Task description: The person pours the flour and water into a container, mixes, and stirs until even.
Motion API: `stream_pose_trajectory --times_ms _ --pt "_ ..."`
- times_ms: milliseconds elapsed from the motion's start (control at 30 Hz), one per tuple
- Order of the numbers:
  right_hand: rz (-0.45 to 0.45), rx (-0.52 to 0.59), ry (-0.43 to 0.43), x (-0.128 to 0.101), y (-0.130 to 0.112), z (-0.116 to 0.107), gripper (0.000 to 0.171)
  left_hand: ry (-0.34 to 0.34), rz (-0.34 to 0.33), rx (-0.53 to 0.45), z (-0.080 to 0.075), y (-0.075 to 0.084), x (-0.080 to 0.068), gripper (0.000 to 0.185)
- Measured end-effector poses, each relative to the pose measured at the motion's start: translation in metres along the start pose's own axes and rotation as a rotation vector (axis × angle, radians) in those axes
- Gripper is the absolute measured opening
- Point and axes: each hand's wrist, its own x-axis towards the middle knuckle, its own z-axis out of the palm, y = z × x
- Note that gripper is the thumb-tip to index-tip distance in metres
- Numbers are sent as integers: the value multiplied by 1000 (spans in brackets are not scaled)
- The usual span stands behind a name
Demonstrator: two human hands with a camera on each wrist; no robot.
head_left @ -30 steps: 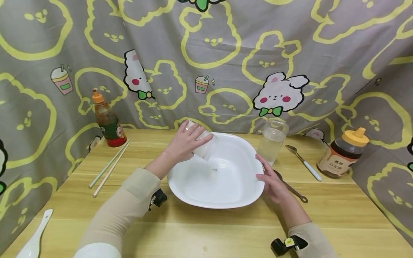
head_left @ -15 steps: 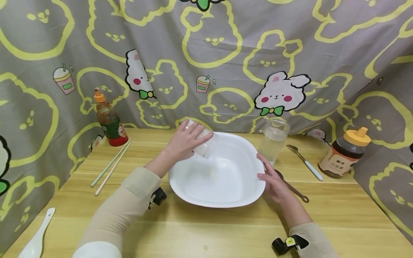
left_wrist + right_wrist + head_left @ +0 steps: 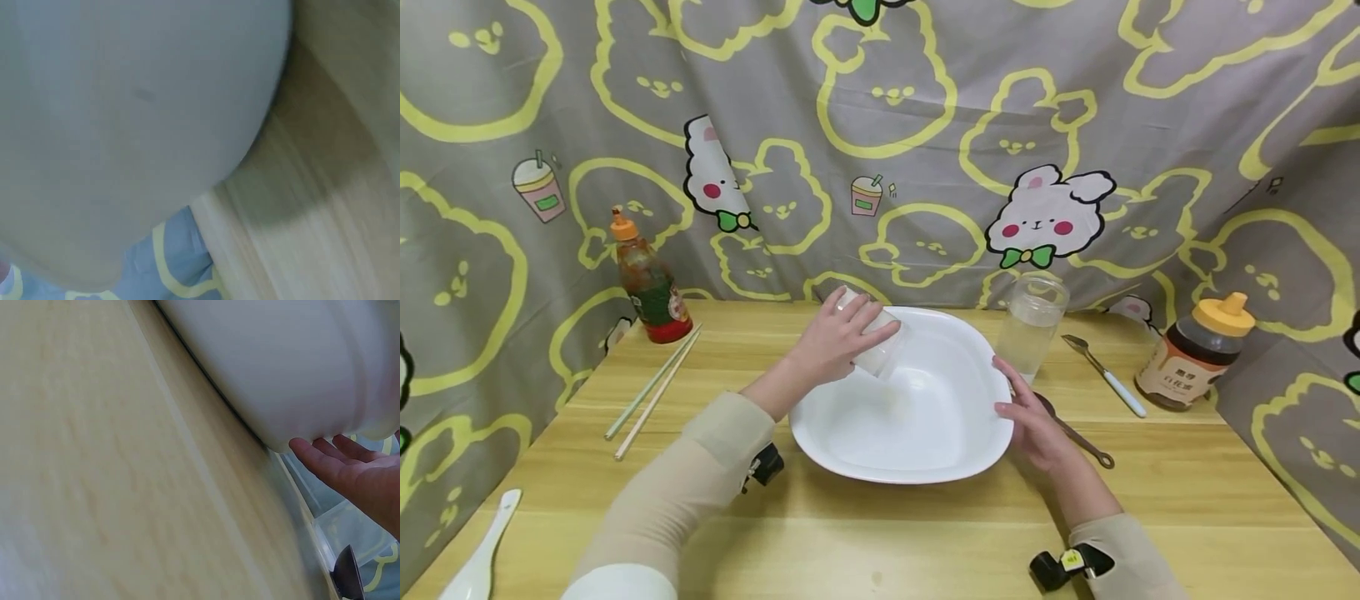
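My left hand (image 3: 831,342) grips a clear glass (image 3: 877,357), which is tipped with its mouth down to the right over the white basin (image 3: 925,458). A pale, blurred patch shows inside the basin below that mouth. At the basin's right side, my right hand (image 3: 1037,433) holds the rim, thumb over the edge. From the right wrist view, the fingers of the right hand (image 3: 369,478) touch the basin's outer wall (image 3: 281,362). The basin's wall (image 3: 125,125) fills much of the left wrist view, which does not show the glass.
Behind the right hand stand a jar of clear liquid (image 3: 1028,337) and a brown long-handled spoon (image 3: 1088,442). Further right are a blue-handled utensil (image 3: 1112,383) and a honey bottle (image 3: 1183,371). Leftward are a red sauce bottle (image 3: 658,300), chopsticks (image 3: 655,392) and a white spoon (image 3: 482,550).
The glass in my left hand has dipped slightly lower into the basin. My right hand keeps its place on the rim.
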Motion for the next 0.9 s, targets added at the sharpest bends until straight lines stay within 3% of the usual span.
stream_pose_trajectory --times_ms 167,400,633,733,900 --pt "0 -3 -9 1 0 -1 64 -6 25 12 -2 1 1 81" --pt "-1 -6 5 1 0 0 63 8 -30 -23 1 -4 0 78" --pt "-3 -2 1 2 0 0 63 31 53 -20 3 -4 -2 84" --pt "-5 -6 -4 2 0 0 63 55 36 -24 2 -3 -1 81" --pt "3 -9 2 2 1 0 63 22 29 -30 2 0 -2 81"
